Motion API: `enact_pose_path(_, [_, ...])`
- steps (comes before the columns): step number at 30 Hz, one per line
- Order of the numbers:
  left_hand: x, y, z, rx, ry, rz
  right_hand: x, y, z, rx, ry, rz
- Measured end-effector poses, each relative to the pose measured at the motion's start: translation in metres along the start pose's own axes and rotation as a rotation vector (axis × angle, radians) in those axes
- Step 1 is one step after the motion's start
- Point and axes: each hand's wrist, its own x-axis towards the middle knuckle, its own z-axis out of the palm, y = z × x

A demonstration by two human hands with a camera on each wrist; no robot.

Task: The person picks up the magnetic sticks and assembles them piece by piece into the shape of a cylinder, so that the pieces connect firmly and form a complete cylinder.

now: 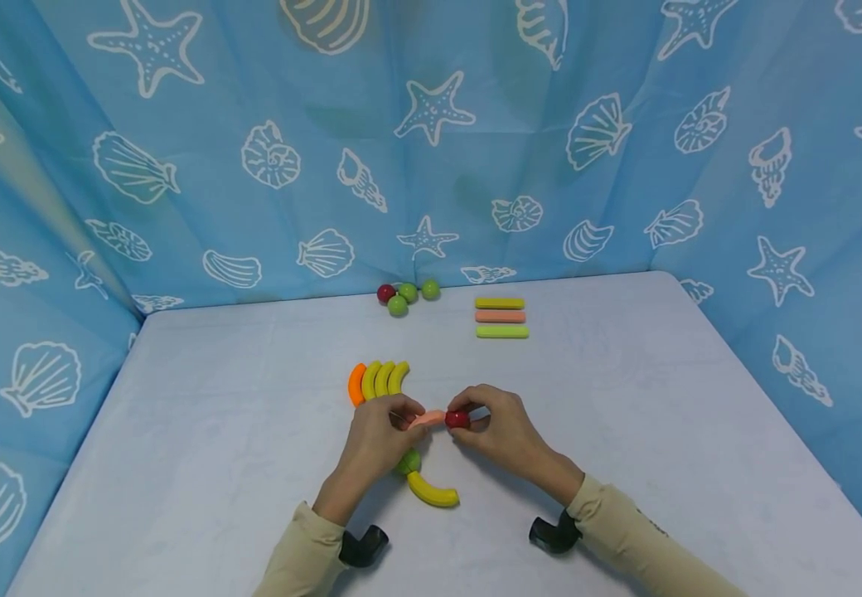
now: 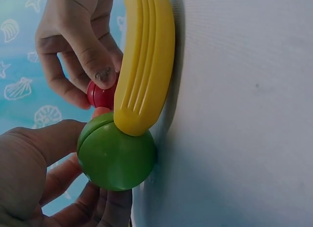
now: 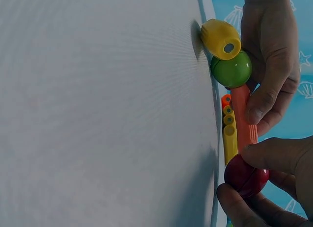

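My left hand point(image 1: 375, 435) pinches a salmon-pink ribbed rod point(image 3: 244, 114) between thumb and fingers. At the rod's right end is a glossy red ball point(image 1: 457, 419), pinched by the thumb and fingers of my right hand point(image 1: 504, 431). The ball touches the rod's end in the right wrist view. By the rod's other end sits a green ball point(image 2: 117, 156), close under my left hand. A curved yellow piece point(image 1: 433, 492) meets that green ball and points toward the right; a grey disc shows in its free end in the right wrist view.
Beyond my left hand, several curved yellow pieces point(image 1: 382, 377) and an orange one point(image 1: 356, 384) lie side by side. Green balls point(image 1: 430, 289) and a dark red ball point(image 1: 385, 293) sit at the back edge. Straight rods in yellow, pink point(image 1: 501, 316) and light green lie to their right.
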Motion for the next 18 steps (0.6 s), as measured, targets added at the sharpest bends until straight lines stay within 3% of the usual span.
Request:
enact_pose_path(10, [-0.013,-0.008,-0.01,0.007,0.047,0.033,0.002,0.004,-0.001,-0.03,-0.018,-0.003])
enact_pose_path(18, [-0.029,-0.015,-0.02,0.016,0.074,0.096,0.007,0.004,0.0,-0.04,-0.022,0.012])
